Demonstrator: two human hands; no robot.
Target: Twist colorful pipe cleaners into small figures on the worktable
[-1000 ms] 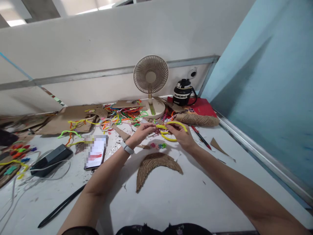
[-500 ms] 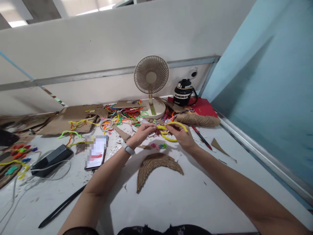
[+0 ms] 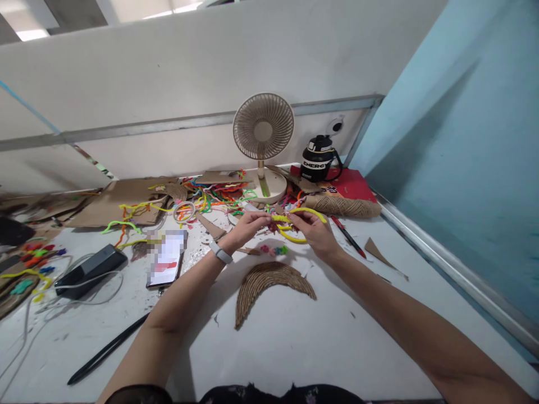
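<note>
Both hands meet over the middle of the table around a yellow pipe cleaner (image 3: 314,212), which loops out past the fingers on the right. Pinched at its twisted left end is my left hand (image 3: 248,229), with a grey band on the wrist. My right hand (image 3: 314,234) closes on the same pipe cleaner a little to the right, the fingers partly hidden. Beneath them lie small pink, blue and green pipe-cleaner flowers (image 3: 273,250). Nearer to me rests a crescent covered in brown twine (image 3: 269,283), touched by neither hand.
A small fan (image 3: 263,132) and a black jug (image 3: 318,160) stand at the back, near a twine roll (image 3: 343,206). Tangled coloured pipe cleaners (image 3: 214,193) and cardboard (image 3: 120,202) lie back left. A phone (image 3: 168,259), a power bank (image 3: 90,271) with cable and a red-black pen (image 3: 348,237) lie around.
The view has shifted very slightly. Both hands keep their hold on the yellow pipe cleaner, with hardly any visible movement.
</note>
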